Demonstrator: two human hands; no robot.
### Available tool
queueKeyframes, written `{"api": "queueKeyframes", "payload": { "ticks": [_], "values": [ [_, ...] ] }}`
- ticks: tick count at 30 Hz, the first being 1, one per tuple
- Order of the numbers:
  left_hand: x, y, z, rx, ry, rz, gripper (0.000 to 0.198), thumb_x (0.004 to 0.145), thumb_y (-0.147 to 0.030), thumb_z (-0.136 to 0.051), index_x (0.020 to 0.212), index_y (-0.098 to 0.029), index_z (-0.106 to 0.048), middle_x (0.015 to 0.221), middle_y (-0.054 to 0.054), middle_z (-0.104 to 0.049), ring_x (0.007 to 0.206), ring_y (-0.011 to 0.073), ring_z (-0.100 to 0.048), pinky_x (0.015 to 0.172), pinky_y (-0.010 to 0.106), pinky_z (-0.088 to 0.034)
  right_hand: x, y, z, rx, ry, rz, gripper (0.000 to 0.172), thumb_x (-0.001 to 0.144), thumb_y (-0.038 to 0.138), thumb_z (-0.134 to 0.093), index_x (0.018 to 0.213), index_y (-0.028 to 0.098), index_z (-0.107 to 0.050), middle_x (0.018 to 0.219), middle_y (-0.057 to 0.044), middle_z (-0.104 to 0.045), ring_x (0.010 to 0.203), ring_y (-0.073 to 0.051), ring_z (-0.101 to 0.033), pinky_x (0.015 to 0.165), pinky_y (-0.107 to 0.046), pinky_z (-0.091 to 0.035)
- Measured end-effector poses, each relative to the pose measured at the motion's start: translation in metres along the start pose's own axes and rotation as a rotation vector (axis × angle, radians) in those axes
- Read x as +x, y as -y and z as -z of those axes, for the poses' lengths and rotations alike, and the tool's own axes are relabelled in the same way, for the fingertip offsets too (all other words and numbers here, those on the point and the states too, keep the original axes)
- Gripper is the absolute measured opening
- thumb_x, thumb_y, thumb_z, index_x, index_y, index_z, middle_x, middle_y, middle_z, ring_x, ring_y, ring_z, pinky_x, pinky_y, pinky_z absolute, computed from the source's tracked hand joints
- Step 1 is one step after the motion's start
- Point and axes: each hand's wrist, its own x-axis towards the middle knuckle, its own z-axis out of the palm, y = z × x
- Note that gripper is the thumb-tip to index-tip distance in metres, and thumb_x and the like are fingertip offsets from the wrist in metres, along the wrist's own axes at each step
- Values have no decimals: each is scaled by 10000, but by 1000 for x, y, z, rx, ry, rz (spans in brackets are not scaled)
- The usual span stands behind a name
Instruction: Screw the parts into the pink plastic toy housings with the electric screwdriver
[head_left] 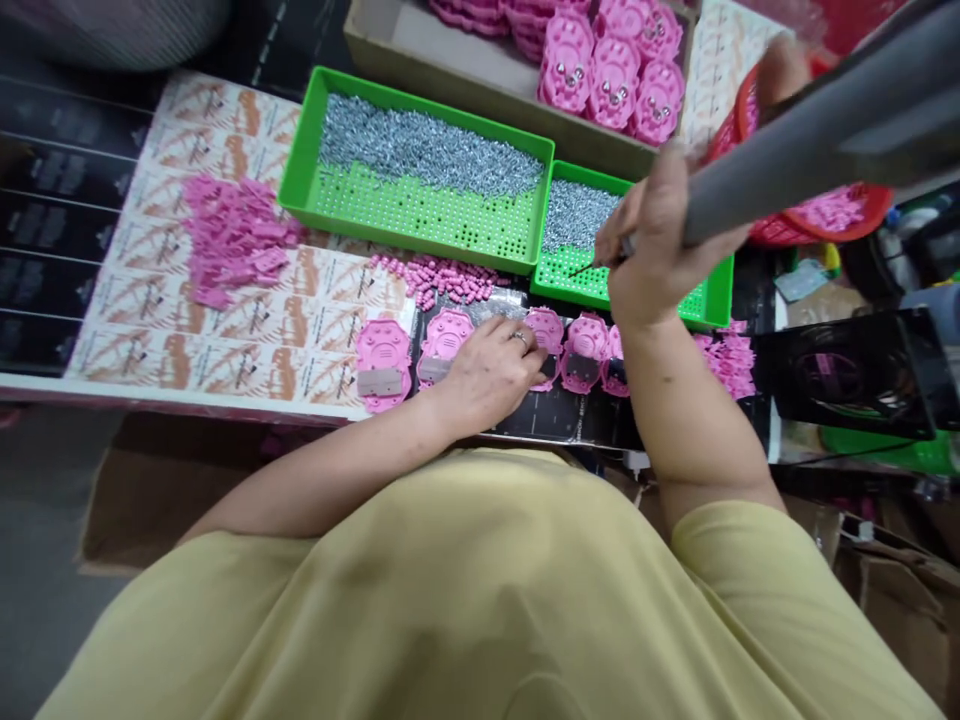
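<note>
Grip of the right hand (660, 250) is closed firmly around the lower end of a grey cylindrical tool (795, 150), whose thin tip is pointed down to the left over the small green tray (570, 290). By the left hand (487, 365), a low, half-curled grip is formed over the row of pink casings (382, 365); its fingertips are laid at the casing just right of the hand, on which a dark block (547, 372) is seated, but whether anything is pinched beneath the fingers cannot be told. Two casings are seen left of that hand, each fitted with a grey block, while further ones are lined up to its right, the last partly hidden by the right forearm. Behind the row, small pink pieces (454, 280) are heaped on the worktop (150, 330), and a pile of flat pink parts (232, 235) is spread farther left. Small metal pieces (427, 145) are held in the large green tray (420, 215) and in the small one beside it. More pink casings are stacked in the cardboard box (450, 88) beyond.
</note>
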Motion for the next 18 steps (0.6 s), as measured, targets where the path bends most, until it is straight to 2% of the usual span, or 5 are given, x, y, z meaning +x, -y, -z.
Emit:
{"api": "queueKeyframes", "payload": {
  "ticks": [3,6,11,17,18],
  "values": [
    [-1,1,2,-32,25,-8,210,898,-309,-648,973,-123,-712,922,93,-692,965,254,-610,838,376,-477,0,-30,-8,-39,55,-8,443,770,725,-579,780,328,-382,461,109,-390,348,-98,-331,350,-311,-302],
    [-1,1,6,-70,52,3,231,899,-320,-647,1005,-124,-707,952,96,-690,992,263,-608,844,380,-477,-2,-42,-6,-153,95,22,378,811,742,-491,855,374,-419,433,111,-387,355,-113,-333,369,-321,-334],
    [-2,3,7,-114,61,6,209,901,-268,-632,1035,-119,-696,955,101,-682,995,266,-601,836,380,-478,-3,-35,-4,-137,122,-26,369,788,725,-545,888,386,-442,434,111,-382,359,-114,-340,380,-327,-335],
    [-5,5,1,-170,33,25,223,905,-269,-623,1045,-107,-687,982,101,-673,1007,262,-601,890,375,-486,-3,-35,-3,-136,155,-115,457,721,805,-545,834,373,-453,440,80,-421,478,-141,-456,497,-354,-451],
    [-5,5,0,-177,22,27,235,905,-272,-625,1057,-101,-681,992,104,-672,1011,260,-601,900,374,-487,0,-31,0,-139,195,-127,469,727,820,-518,812,364,-449,443,74,-424,474,-143,-458,493,-356,-459]
  ]
}}
